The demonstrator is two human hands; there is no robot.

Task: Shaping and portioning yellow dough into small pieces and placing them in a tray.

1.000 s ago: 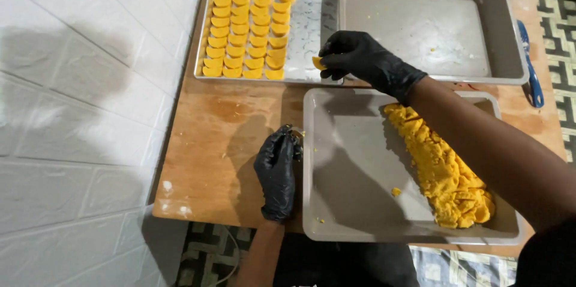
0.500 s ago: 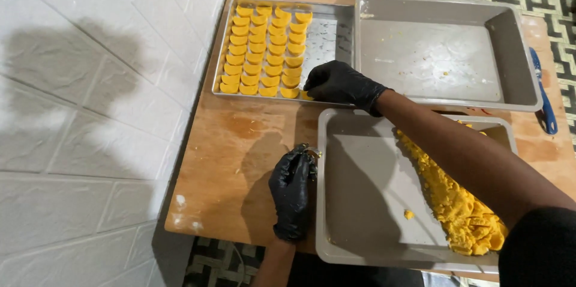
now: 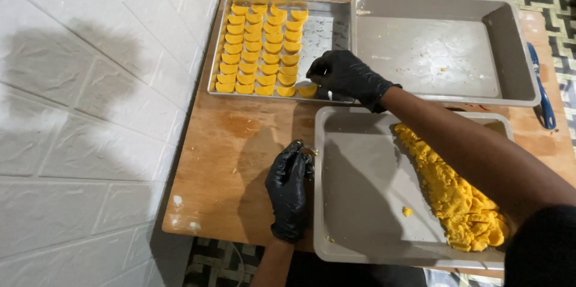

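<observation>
A: Two gloved hands, both yours. Where's the right hand [image 3: 348, 75]?

B: At the near edge of the steel baking sheet [image 3: 327, 29], fingers curled down over the last yellow piece [image 3: 308, 90] in the nearest row. You look to be touching or just letting go of it; I can't tell if it's still pinched.

A: And the left hand [image 3: 289, 194]?

B: On the wooden table [image 3: 237, 155], well nearer you than the baking sheet, pressed against the left wall of the near grey tray [image 3: 354, 203]. Fingers bunched around something small and metallic at the tips; too small to name.

A: The pieces?

B: Half-moon dough pieces [image 3: 258, 47] fill the left part of the baking sheet in neat rows. Its right part is bare metal.

A: The dough?

B: Yellow dough heap [image 3: 456, 197] lies in the near grey tray, nearer you than the baking sheet and off to its right, partly under your right forearm. One loose crumb [image 3: 407, 211] sits just left of the heap.

A: Anything else?

B: Far grey tray [image 3: 444, 47] touches the right side of the baking sheet, with only specks in it. Blue-handled tool [image 3: 542, 92] lies beyond that tray, at the table's right edge. White tiled wall [image 3: 90, 113] stands left of the baking sheet.
</observation>
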